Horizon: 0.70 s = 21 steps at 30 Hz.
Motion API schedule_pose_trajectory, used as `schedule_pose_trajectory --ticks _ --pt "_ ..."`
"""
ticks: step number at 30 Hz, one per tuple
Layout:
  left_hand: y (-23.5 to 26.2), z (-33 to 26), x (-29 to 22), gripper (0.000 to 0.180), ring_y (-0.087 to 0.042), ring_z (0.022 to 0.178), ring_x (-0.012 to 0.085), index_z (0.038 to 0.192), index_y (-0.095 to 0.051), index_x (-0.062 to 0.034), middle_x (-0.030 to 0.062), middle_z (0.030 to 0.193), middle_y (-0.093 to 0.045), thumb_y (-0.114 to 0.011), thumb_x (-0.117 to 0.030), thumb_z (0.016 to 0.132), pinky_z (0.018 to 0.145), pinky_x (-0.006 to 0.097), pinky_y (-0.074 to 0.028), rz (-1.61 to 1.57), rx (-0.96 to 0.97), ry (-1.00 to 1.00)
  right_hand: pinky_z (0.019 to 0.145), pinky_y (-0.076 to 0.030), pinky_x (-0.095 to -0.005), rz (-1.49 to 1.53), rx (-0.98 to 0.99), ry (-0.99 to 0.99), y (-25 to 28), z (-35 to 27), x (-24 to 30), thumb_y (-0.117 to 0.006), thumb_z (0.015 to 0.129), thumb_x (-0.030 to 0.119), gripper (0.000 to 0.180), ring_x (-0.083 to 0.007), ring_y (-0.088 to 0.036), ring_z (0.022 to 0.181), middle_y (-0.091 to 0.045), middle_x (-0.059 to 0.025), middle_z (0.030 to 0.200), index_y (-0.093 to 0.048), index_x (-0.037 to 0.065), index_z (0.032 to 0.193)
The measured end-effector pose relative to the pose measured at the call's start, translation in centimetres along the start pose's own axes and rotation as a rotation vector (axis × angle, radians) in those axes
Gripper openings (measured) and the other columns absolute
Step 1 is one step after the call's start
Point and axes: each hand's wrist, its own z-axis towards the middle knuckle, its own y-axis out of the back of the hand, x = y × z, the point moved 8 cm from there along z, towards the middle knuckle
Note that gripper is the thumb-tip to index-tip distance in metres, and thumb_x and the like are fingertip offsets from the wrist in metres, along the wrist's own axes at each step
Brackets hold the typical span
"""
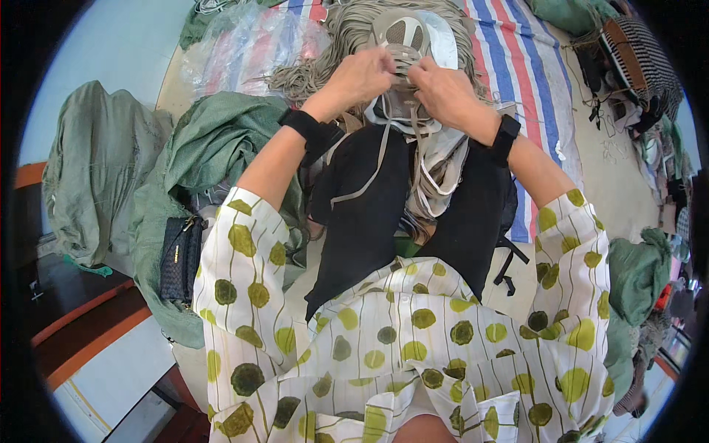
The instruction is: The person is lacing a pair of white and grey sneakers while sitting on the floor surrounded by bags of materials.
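Observation:
A beige and white shoe upper [399,33] lies ahead of me, just past my knees, its mesh toe facing away. My left hand [367,74] is at the left edge of its lacing, fingers pinched on the shoelace. On the opposite edge, my right hand [445,90] is closed in a pinch at the lacing too; the lace between its fingertips is mostly hidden. A loose shoelace end [381,164] hangs from the shoe over my left thigh. Between my knees sit more pale shoe uppers [437,181].
A thick pile of beige laces [349,31] surrounds the shoe on a striped sheet [517,66]. Clear plastic bags [255,48] lie far left. Green sacks [218,140] and a black purse [181,258] are at my left; another green sack [635,277] stands right.

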Motion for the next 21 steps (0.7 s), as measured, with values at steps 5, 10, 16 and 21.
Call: schedule_pose_trajectory --ticks 5,10,16,21 --pt "1.6 0.0 -1.5 0.019 -0.058 0.078 0.0341 0.087 -0.058 -0.0065 0.0173 0.082 -0.061 -0.052 -0.017 0.073 0.066 0.04 -0.046 0.377 -0.139 0.101 0.06 -0.045 -0.0432 0.029 -0.011 0.031 -0.3 0.4 -0.6 -0.052 0.075 0.006 0.014 -0.0349 -0.056 0.072 -0.053 -0.0155 0.079 -0.047 0.002 0.087" --pt "-2.8 -0.7 -2.9 0.021 -0.062 0.06 0.0287 0.088 -0.063 -0.0054 0.0158 0.066 -0.062 -0.053 -0.015 0.073 0.062 0.039 -0.049 0.211 -0.063 0.147 0.062 -0.043 -0.0435 0.129 0.105 -0.042 -1.1 0.4 -2.9 -0.053 0.074 0.005 0.015 -0.0363 -0.054 0.072 -0.053 -0.0154 0.079 -0.05 0.002 0.088" --pt "-7.5 -2.3 -2.4 0.022 -0.064 0.057 0.0189 0.088 -0.062 0.0052 0.0146 0.068 -0.063 -0.055 -0.012 0.075 0.055 0.031 -0.051 -0.362 0.046 0.401 0.058 -0.043 -0.0429 -0.201 0.015 0.146 1.0 -0.2 -2.6 -0.053 0.071 0.004 0.009 -0.0335 -0.055 0.069 -0.051 -0.0147 0.074 -0.052 0.002 0.079" --pt "-9.7 -2.0 -1.4 0.021 -0.064 0.059 0.0181 0.089 -0.059 0.0066 0.0132 0.073 -0.064 -0.054 -0.011 0.078 0.051 0.025 -0.052 -0.399 0.192 0.461 0.057 -0.045 -0.0356 -0.05 0.125 -0.015 0.9 0.8 -4.8 -0.057 0.071 0.007 0.012 -0.029 -0.055 0.063 -0.056 -0.0133 0.074 -0.057 0.001 0.082"
